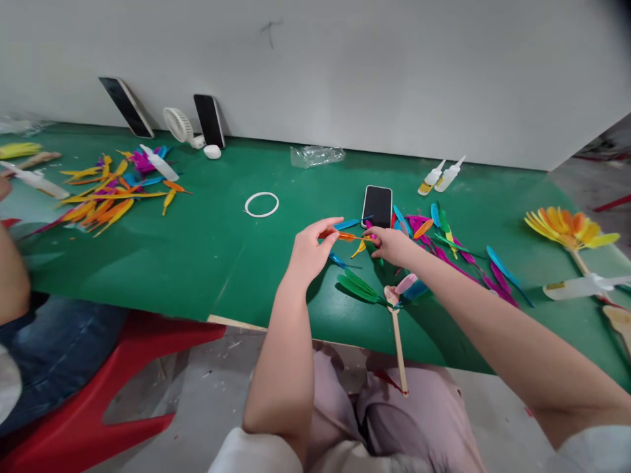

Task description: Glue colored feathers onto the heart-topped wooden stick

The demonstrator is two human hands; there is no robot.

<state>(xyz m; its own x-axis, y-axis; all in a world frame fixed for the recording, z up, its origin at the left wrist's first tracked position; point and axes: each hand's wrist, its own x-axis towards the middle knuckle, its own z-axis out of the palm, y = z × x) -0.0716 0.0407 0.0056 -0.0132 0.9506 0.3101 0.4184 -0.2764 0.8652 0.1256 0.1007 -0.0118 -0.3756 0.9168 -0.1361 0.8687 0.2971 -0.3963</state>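
- Clutter is being spread across the green table (207, 249): a black phone (378, 205) is lying face up just beyond the hands, and a white ring (261, 204) is lying further left on bare green.
- Loose feathers (444, 240) in pink, blue, green and orange are being crowded right of the phone, close against the right hand.
- Two small glue bottles (440, 177) are being kept far right of the phone, near the wall; a clear plastic wrapper (316, 156) is lying far of centre.
- Two more phones (210, 120) and a small white fan (179, 125) are being leaned at the far wall on the left.
- A second feather pile (106, 197) is being kept at the far left, beside another person's arm (12, 276); a red chair (98, 394) is showing near left.
- A finished yellow and orange feather fan (566, 228) is lying at the right edge.
- A wooden stick (398, 341) with green and pink feathers fixed at its head is being left on the near table edge, below the hands.
- An orange feather (345, 235) is being held level above the table, between the two hands.
- The left hand (310, 253) is being closed in a narrow pinch on the feather's left end.
- The right hand (392, 245) is being pinched on the right end, fingers tight.
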